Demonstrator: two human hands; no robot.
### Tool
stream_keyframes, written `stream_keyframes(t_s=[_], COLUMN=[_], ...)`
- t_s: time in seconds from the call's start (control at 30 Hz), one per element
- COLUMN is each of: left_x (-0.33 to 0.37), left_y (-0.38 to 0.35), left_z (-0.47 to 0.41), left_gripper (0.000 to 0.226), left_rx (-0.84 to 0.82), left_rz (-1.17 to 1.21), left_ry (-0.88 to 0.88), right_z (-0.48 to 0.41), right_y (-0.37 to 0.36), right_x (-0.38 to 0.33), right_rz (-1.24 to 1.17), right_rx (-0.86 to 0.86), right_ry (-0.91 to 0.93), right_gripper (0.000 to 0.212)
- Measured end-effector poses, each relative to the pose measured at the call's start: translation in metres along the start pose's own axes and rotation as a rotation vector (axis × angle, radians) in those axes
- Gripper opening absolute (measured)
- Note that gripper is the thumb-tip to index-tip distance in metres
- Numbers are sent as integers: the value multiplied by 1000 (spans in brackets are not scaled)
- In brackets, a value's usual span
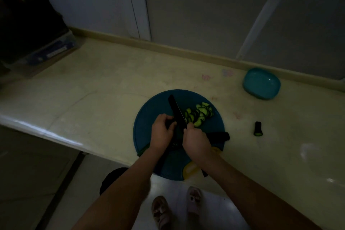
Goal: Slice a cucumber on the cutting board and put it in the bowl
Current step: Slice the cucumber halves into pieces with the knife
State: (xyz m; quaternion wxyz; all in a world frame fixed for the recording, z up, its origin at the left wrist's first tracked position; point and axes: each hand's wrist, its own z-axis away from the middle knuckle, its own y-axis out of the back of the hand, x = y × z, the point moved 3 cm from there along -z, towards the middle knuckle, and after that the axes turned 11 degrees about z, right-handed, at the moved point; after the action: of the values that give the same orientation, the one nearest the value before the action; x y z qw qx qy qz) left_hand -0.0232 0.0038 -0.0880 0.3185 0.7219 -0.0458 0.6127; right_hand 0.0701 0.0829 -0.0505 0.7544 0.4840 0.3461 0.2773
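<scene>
A round blue cutting board [153,110] lies at the counter's front edge. Several cucumber slices [198,115] are piled on its far right part. My right hand [196,142] grips the handle of a black-bladed knife [176,112], whose blade points away and to the left, just left of the slices. My left hand [161,132] curls its fingers round a dark cucumber piece [170,123] right beside the blade. Another dark cucumber length [219,136] lies on the board's right side. A teal bowl [261,83] stands at the back right, apart from the board.
A cut cucumber end [258,129] lies on the cream counter [104,87] right of the board. Dark bags and a box [37,43] fill the back left corner. A yellow part [190,169] shows at the board's near rim. The scene is dim.
</scene>
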Motion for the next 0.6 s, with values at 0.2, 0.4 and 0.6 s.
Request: stream_keyframes(t_s=[0.2, 0.4, 0.6], left_x=[0, 0, 0], left_y=[0, -1, -1], left_z=[0, 0, 0], left_gripper=[11, 10, 9], left_rx=[3, 4, 8], left_rz=[-3, 5, 13], left_ry=[8, 28, 27], right_z=[-1, -6, -12], right_y=[0, 4, -5], right_x=[-2, -11, -14], right_rz=[21, 58, 58], right_rx=[-32, -77, -95], right_ry=[4, 6, -4], right_gripper=[24, 21, 20])
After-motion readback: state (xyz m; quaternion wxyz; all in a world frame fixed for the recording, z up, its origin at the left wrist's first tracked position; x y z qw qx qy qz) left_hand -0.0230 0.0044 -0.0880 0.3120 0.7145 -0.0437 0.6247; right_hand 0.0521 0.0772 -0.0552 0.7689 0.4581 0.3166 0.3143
